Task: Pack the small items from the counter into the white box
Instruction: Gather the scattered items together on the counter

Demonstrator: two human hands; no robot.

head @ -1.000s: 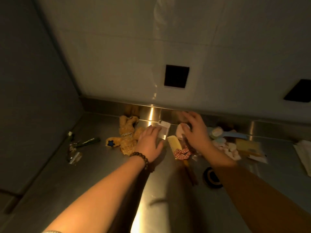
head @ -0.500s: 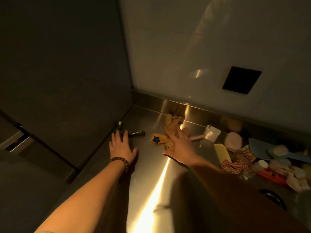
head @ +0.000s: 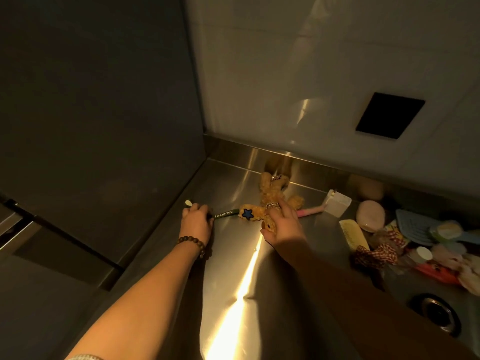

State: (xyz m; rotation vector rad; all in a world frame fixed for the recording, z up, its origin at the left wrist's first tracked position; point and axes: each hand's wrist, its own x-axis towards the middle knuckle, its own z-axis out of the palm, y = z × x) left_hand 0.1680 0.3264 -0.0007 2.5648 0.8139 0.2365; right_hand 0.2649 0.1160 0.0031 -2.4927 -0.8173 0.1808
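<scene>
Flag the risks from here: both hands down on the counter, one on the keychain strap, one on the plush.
1. The left hand covers one end of the dark strap while the right hand grips the plush toy. The two look close or joined; lifting them separately could snag.
2. The pink stick lies against the plush and may get dragged along.
3. No white box is in view, so the carry is blind past the clutter by the comb.
</scene>
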